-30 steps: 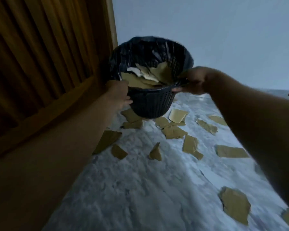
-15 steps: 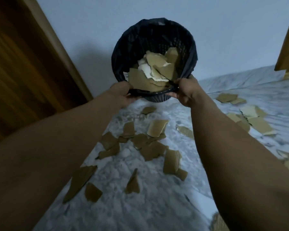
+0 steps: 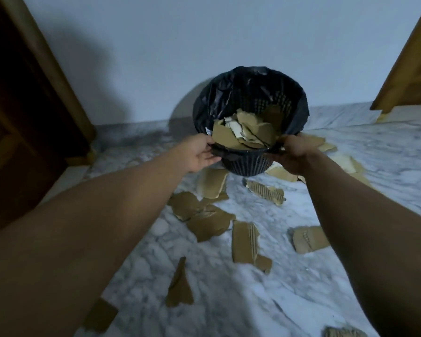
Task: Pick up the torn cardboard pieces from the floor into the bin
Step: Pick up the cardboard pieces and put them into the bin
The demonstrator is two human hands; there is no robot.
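The bin (image 3: pixel 250 164) now sits farther right of the wooden door (image 3: pixel 22 117) than half a second ago, its mouth tipped toward the camera. The left hand (image 3: pixel 201 154) and right hand (image 3: pixel 294 154) each grip its near rim, fingers (image 3: pixel 210 155) curled round it. Torn cardboard pieces (image 3: pixel 212 220) lie on the floor (image 3: pixel 301 288) just below the fingers, and more fill the bin between them.

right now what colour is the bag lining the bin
Black, the bag in the bin; head view.

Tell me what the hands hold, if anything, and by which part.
The bin, gripped at its near rim: left hand on one side, right hand on the other.
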